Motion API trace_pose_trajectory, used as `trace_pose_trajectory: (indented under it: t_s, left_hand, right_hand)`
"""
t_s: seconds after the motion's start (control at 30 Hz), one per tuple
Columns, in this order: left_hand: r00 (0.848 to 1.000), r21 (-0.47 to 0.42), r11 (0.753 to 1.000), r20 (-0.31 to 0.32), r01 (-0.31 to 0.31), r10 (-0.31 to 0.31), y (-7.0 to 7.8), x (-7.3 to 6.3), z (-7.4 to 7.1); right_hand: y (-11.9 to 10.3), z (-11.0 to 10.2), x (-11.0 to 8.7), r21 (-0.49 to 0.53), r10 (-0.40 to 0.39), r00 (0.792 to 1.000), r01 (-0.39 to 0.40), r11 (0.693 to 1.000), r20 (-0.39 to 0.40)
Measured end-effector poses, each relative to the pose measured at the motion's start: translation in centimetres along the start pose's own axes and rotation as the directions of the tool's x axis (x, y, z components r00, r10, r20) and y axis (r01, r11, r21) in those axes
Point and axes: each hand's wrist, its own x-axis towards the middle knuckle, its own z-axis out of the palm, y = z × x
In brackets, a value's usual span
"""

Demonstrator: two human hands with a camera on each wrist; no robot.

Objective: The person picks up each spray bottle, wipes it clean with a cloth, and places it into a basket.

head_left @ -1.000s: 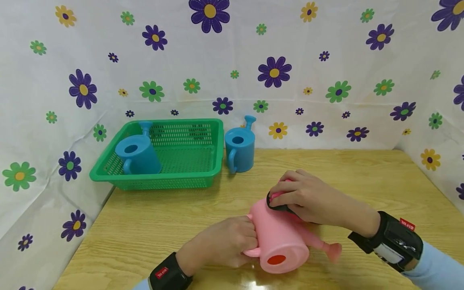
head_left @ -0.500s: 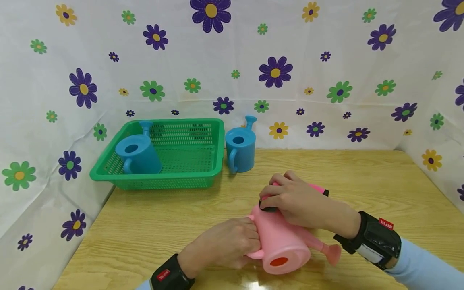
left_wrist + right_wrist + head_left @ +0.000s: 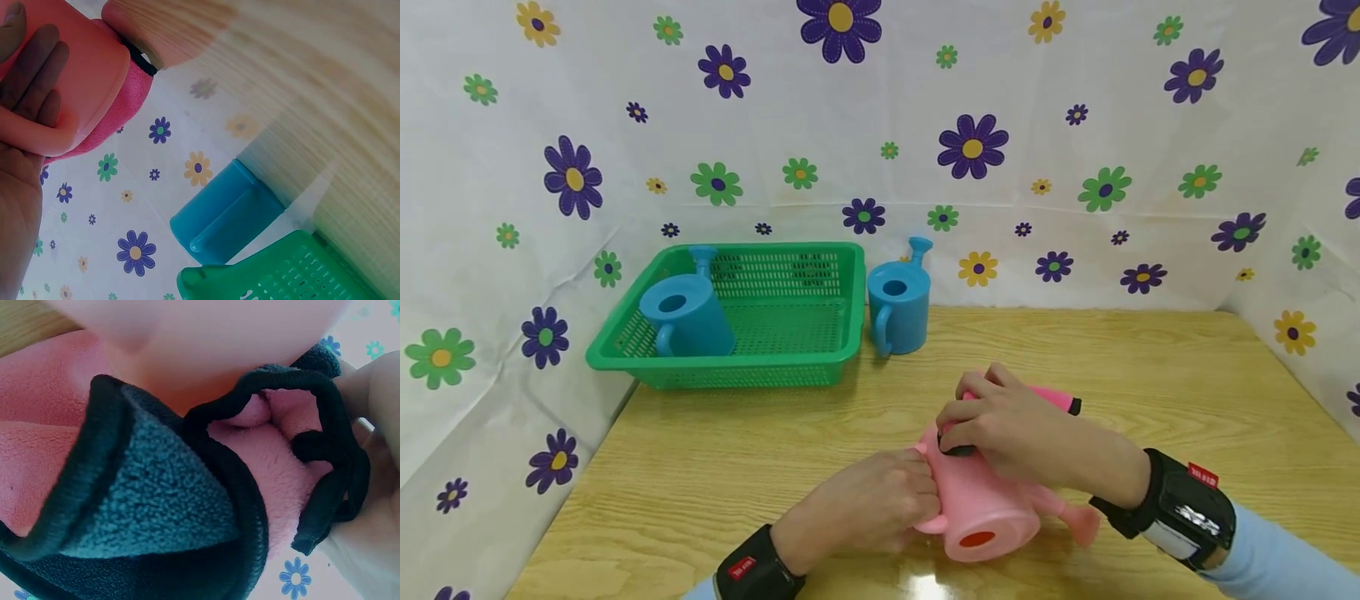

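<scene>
A pink watering can (image 3: 973, 492) lies tipped low over the table, its top opening facing me and its spout to the right. My left hand (image 3: 880, 498) grips its handle (image 3: 37, 132), fingers curled through the loop. In my right hand (image 3: 1011, 429) is a bunched pink cloth (image 3: 169, 487) with dark edging and a dark grey reverse side, held against the far end of the can. Most of the cloth is hidden under that hand in the head view; one dark-tipped corner sticks out behind it.
At the back left stands a green perforated basket (image 3: 730, 367) with a blue watering can (image 3: 688, 321) inside, tilted against its wall. Another blue watering can (image 3: 901, 312) stands upright right of the basket. Behind them hangs a flowered white cloth (image 3: 842, 108).
My right hand has moved left with the cloth across the can's far end, then slightly down. The left hand and the can have barely moved.
</scene>
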Motion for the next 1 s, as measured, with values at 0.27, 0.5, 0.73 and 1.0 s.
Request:
trace_pose_trajectory:
  t_s: [0.27,0.5,0.73,1.0]
  left_hand:
    - [0.999,0.008,0.999,0.018,0.040,-0.040,-0.8,-0.3,0.0]
    - [0.995,-0.007,0.997,0.074,0.073,-0.072,-1.3,-0.4,-0.2]
    - [0.991,-0.011,0.995,0.095,0.099,-0.098,-1.3,-0.6,-0.3]
    - [0.992,-0.017,0.995,0.072,0.103,-0.101,-1.3,-0.8,-0.3]
  right_hand:
    - [-1.1,-0.7,-0.7,0.066,-0.058,0.998,0.058,0.996,0.003]
    - [-2.1,-1.2,-1.2,0.054,-0.092,0.996,0.091,0.994,0.012]
    - [-2.9,-1.5,-1.7,0.075,-0.117,0.993,0.115,0.990,0.018]
    - [-3.3,-1.8,-2.1,0.059,-0.139,0.990,0.138,0.989,0.011]
